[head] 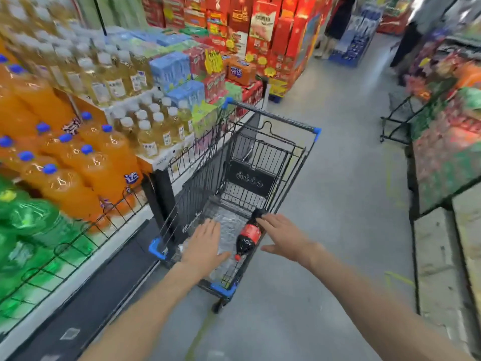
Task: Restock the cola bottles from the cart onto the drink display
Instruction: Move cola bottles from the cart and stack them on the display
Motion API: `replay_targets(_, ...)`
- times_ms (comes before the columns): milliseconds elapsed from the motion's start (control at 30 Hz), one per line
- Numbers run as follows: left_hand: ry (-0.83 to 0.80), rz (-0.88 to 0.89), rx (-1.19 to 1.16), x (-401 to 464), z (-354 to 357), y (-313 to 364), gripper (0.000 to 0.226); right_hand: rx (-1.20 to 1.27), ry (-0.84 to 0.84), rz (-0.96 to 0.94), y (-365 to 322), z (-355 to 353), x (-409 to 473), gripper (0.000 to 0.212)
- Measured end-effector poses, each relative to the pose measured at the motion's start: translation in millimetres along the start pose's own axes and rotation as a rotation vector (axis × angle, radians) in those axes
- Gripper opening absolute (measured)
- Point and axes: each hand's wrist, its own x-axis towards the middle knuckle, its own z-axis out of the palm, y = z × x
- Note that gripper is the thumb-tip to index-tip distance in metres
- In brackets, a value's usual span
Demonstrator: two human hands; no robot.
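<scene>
Orange soda bottles (78,162) fill shelf (78,246) at left | left hand (205,243) flat, fingers spread, over cart (273,152) floor | cola bottle (248,237) lies in cart, cap toward person, between hands | right hand (283,237) wide, fingertips touching bottle base | step: picking up; next needs a closed grip, lift to shelf.

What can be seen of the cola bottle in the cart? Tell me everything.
The cola bottle is a dark, seemingly full plastic bottle with a red label around its middle and a red cap. It lies on its side in the cart basket, against the right wall, cap toward the person, base pointing away. It rests on crumpled clear plastic wrap. The right hand reaches over it, fingertips at its base end; a grip cannot be confirmed. The left hand lies flat beside it, not touching.
</scene>
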Motion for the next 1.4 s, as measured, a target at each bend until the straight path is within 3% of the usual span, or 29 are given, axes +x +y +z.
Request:
replay_targets(200, -0.080, -0.171, -0.053, 98.8, 21.2, 5.3, 0.099, -0.082, -0.028, -0.108, 82.2, 0.4, 89.0, 0.087)
replay_targets(433, -0.200, -0.455, -0.340, 174.1, 73.2, 6.5, 0.093, -0.167, -0.164, -0.244, 147.2, 15.6, 200.9, 0.088)
replay_targets(533, -0.286, -0.671, -0.549, 191.5, 94.1, 14.0, 0.088, -0.223, -0.260, -0.326, 165.9, 38.8, 245.6, 0.088)
replay_targets(700, -0.272, -0.992, -0.945, 214.8, 136.9, 25.7, 0.070, -0.371, -0.445, -0.483, 189.7, 92.8, 318.1, 0.088)
replay_targets(767, -0.274, -1.100, -1.096, 230.8, 170.3, 30.9, 0.076, -0.415, -0.485, -0.537, 198.8, 118.4, 342.5, 0.089)
replay_targets(867, -0.180, -1.328, -1.317, 256.2, 227.1, 38.1, 0.085, -0.489, -0.536, -0.618, 210.1, 156.9, 377.7, 0.092)
replay_targets(967, -0.053, -1.618, -1.665, 279.1, 208.9, 43.1, 0.043, -0.531, -0.623, -0.649, 220.5, 194.5, 404.2, 0.098)
replay_targets(1000, 0.017, -1.697, -1.790, 289.1, 217.2, 46.0, 0.044, -0.547, -0.660, -0.655, 225.4, 207.2, 410.3, 0.100)
replay_targets(1133, 0.284, -1.935, -2.080, 322.6, 252.4, 48.4, 0.091, -0.597, -0.708, -0.714, 245.9, 260.8, 431.4, 0.112)
replay_targets(1233, 0.462, -2.126, -2.171, 338.4, 293.5, 44.0, 0.086, -0.639, -0.748, -0.735, 247.7, 287.7, 442.8, 0.118)
replay_targets(1300, 0.494, -2.168, -2.206, 346.5, 318.5, 42.7, 0.078, -0.636, -0.766, -0.752, 245.9, 299.6, 450.4, 0.119)
replay_targets(1400, 0.510, -2.093, -2.419, 358.7, 349.7, 46.6, 0.069, -0.562, -0.796, -0.780, 248.3, 309.1, 462.2, 0.117)
